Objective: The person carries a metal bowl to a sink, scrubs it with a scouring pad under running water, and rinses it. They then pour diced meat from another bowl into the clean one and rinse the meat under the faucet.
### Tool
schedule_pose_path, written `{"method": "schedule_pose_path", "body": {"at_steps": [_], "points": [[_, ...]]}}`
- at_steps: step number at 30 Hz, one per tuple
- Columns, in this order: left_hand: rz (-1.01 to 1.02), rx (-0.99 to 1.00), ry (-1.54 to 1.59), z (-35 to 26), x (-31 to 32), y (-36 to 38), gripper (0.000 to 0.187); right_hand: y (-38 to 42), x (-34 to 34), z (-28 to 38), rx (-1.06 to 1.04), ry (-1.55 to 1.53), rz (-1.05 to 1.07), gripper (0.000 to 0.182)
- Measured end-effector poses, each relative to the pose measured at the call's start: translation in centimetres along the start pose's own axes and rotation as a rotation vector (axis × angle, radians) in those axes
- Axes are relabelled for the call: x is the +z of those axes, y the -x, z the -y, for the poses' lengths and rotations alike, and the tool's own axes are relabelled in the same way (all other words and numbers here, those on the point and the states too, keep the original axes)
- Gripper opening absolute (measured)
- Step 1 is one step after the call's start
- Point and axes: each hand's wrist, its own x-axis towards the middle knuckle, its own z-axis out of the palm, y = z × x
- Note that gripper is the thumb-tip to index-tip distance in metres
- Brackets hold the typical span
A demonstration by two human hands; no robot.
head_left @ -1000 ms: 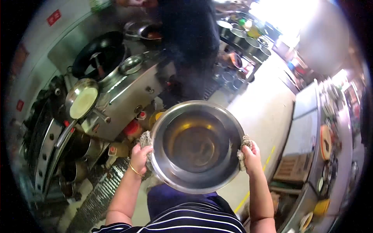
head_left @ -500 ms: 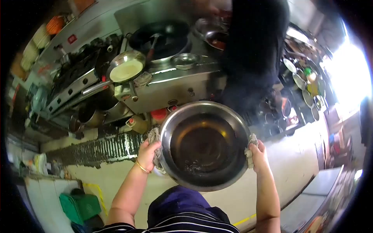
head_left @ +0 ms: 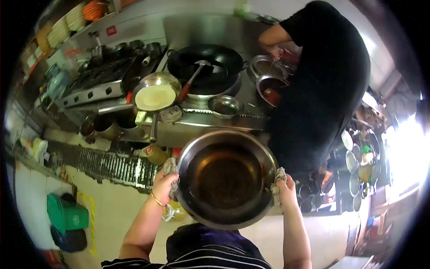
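Carrying a steel bowl (head_left: 226, 177) near the black wok (head_left: 207, 67).
Left hand (head_left: 165, 184) and right hand (head_left: 285, 188) are gripping its opposite rims through rags (head_left: 171, 168).

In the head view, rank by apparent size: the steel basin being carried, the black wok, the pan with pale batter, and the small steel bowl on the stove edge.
1. steel basin, though it is nearest the camera
2. black wok
3. pan with pale batter
4. small steel bowl

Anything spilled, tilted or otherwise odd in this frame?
Nothing stands out. The left hand and right hand grip the rim of a large steel bowl through grey rags, and it sits roughly level with dark liquid inside. No spill shows on the pale floor below.
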Motion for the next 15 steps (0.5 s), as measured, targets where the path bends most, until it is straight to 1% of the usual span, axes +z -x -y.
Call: {"method": "schedule_pose_path", "body": {"at_steps": [1, 4, 5, 7, 8, 10, 12, 13, 15], "points": [[-0.043, 0.039, -0.06, 0.9, -0.5, -1.0, 0.026, -1.7, 0.0, 0.3, -0.024, 0.016, 0.018, 0.025], [-0.119, 0.112, 0.01, 1.7, 0.9, -1.5, 0.025, -5.5, 0.4, 3.6, 0.047, 0.032, 0.159, 0.026], [-0.131, 0.123, 0.036, 1.4, 1.5, -1.6, 0.025, -6.7, 0.8, 4.0, 0.047, -0.014, 0.173, 0.025], [-0.157, 0.132, 0.11, 1.4, 2.7, -1.6, 0.025, -9.4, 0.7, 4.4, 0.031, 0.007, 0.233, 0.025], [-0.194, 0.129, 0.093, 1.5, 2.8, -2.0, 0.025, -10.6, 0.7, 4.5, 0.026, 0.027, 0.263, 0.025], [-0.191, 0.125, 0.148, 1.4, 3.2, -2.2, 0.026, -12.6, 1.1, 4.9, 0.076, 0.033, 0.317, 0.026], [-0.244, 0.133, 0.171, 1.4, 3.5, -2.5, 0.028, -14.6, 2.4, 5.2, 0.105, 0.046, 0.351, 0.027], [-0.25, 0.14, 0.173, 1.7, 3.1, -3.2, 0.028, -14.9, 3.5, 5.8, 0.139, 0.051, 0.314, 0.026], [-0.237, 0.159, 0.214, 2.0, 2.9, -4.0, 0.028, -16.8, 4.3, 4.8, 0.136, 0.031, 0.389, 0.025]]}}
